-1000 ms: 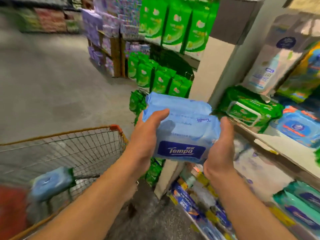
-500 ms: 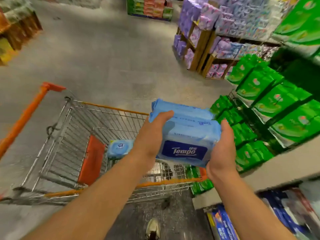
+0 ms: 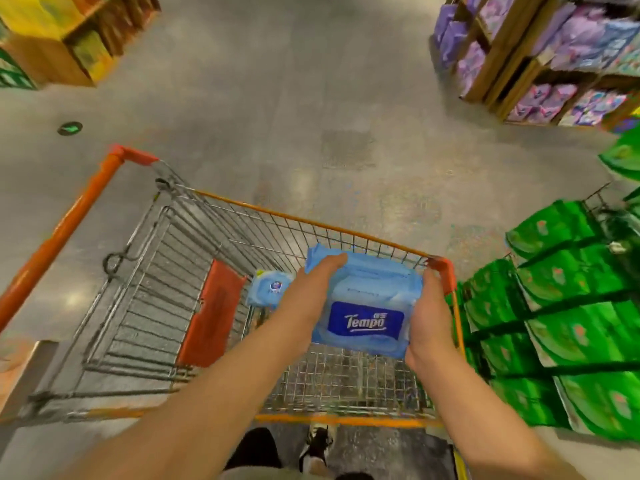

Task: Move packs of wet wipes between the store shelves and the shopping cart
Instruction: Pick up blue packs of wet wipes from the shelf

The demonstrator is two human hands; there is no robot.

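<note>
Both hands hold a stack of blue Tempo wet wipe packs (image 3: 367,299) over the basket of the wire shopping cart (image 3: 242,216). My left hand (image 3: 308,292) grips the stack's left side with its fingers curled over the top edge. My right hand (image 3: 429,317) grips the right side. Another blue wipe pack (image 3: 268,289) lies inside the cart beside the red child-seat flap (image 3: 211,313), partly hidden by my left hand.
The cart's orange handle (image 3: 62,233) runs along the left. Green packs (image 3: 568,323) are stacked close on the right of the cart. Wooden shelves with purple packs (image 3: 540,57) stand at the back right, a yellow display (image 3: 52,32) at the back left. Grey floor lies ahead.
I have turned from the shelf to the cart. The held stack has moved from beside the shelf to above the cart's basket and lower.
</note>
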